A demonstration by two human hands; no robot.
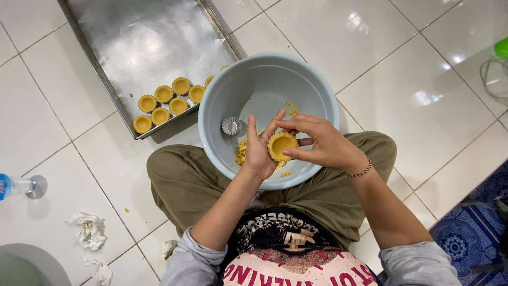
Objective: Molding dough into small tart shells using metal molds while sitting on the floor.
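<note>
A person sits cross-legged on a white tiled floor, and the head camera looks straight down at the lap. The largest thing is a long metal baking tray at the upper left, running away from the person; its near corner holds 8 small yellow tart shells, open side up, packed close in a loose cluster, and the rest of its sheet is bare. Next is a round pale blue-grey basin resting across the olive-trousered legs, its near rim just over the knees. Inside it lie a lump of yellow dough by the left hand, scattered crumbs, and 1 empty fluted metal tart mould standing mouth up near the left wall.

Over the basin's near half, the left hand cups a dough-lined tart mould, fingers closed around its back. The mould is round, without a long axis, scalloped at the rim, bright yellow inside, and its open face tilts toward the camera. The right hand pinches its rim, thumb pressed on the dough at the lower edge, fingers curled over the top.
</note>
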